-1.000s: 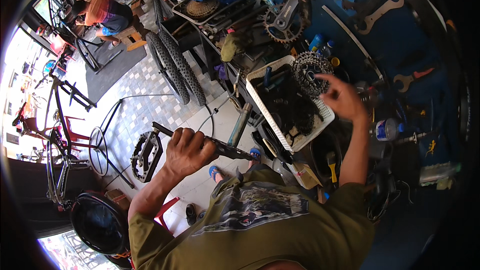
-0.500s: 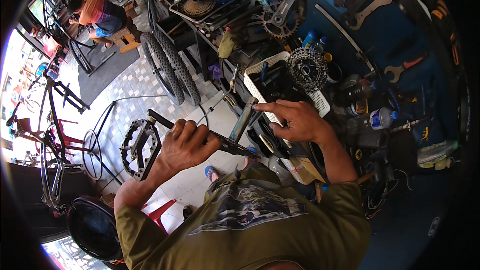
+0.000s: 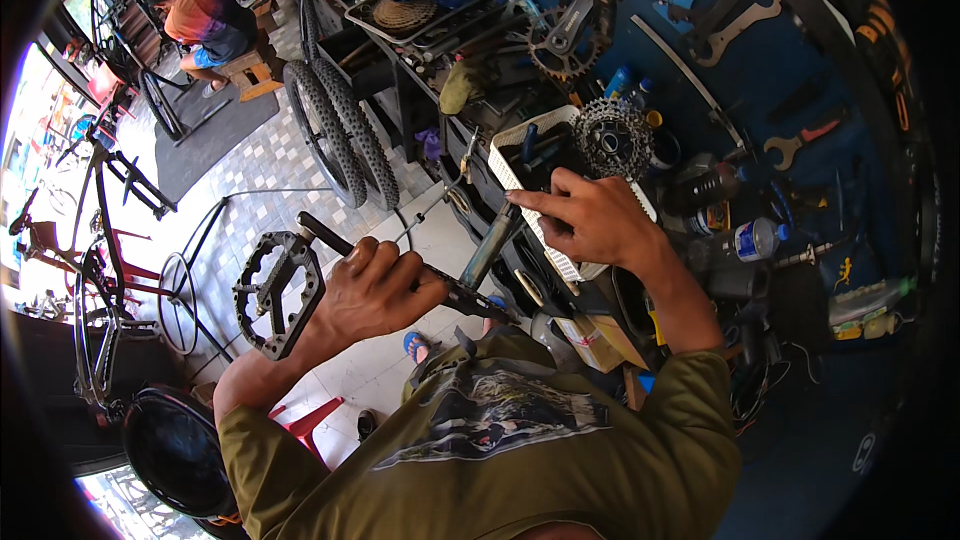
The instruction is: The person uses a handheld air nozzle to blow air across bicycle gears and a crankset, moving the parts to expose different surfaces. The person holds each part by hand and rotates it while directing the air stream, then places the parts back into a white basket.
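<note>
My left hand (image 3: 375, 290) is wrapped round a black bicycle crank arm (image 3: 455, 292), held slantwise in front of my shirt. A black platform pedal (image 3: 280, 285) hangs at the crank's left end. From its other end a shiny metal spindle (image 3: 490, 246) sticks up and away from me. My right hand (image 3: 595, 225) has its index finger stretched out, with the fingertip at the spindle's far end. The other fingers of that hand are loosely bent, and nothing shows in them.
A white plastic basket (image 3: 508, 162) stands on the cluttered bench, with a cassette (image 3: 611, 137) by it. Wrenches (image 3: 735, 25) hang on the blue board. Left are two tyres (image 3: 345, 135), a bike frame (image 3: 100, 270) and a seated person (image 3: 210, 20).
My right hand has moved slightly up and away, its index fingertip passing from the spindle's side to its far end. The pedal has shifted a little left; my left hand keeps its hold.
</note>
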{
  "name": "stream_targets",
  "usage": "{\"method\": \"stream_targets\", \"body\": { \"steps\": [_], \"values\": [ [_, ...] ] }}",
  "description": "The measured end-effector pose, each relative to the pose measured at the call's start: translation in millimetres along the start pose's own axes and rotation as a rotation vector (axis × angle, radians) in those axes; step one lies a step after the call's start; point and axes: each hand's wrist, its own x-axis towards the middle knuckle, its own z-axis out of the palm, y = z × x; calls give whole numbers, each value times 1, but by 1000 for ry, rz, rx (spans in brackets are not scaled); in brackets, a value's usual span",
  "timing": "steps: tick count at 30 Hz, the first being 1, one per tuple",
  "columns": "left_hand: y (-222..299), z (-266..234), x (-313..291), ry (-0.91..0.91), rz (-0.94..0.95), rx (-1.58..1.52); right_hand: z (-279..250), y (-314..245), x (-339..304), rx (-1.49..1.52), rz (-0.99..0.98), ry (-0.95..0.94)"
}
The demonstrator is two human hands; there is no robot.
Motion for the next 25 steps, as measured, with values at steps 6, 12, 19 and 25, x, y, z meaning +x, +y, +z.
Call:
{"method": "stream_targets", "body": {
  "steps": [6,12,19,25],
  "values": [
    [3,-3,1,5,-9,-2,3,-1,-4,33,-35,-11],
    [7,0,2,14,21,-20,10,-2,-9,79,-50,-40],
    [6,-1,1,2,10,13,10,-2,-11,46,-25,-39],
    [8,5,2,33,44,68,19,-7,5,75,-4,-153]
  ]
}}
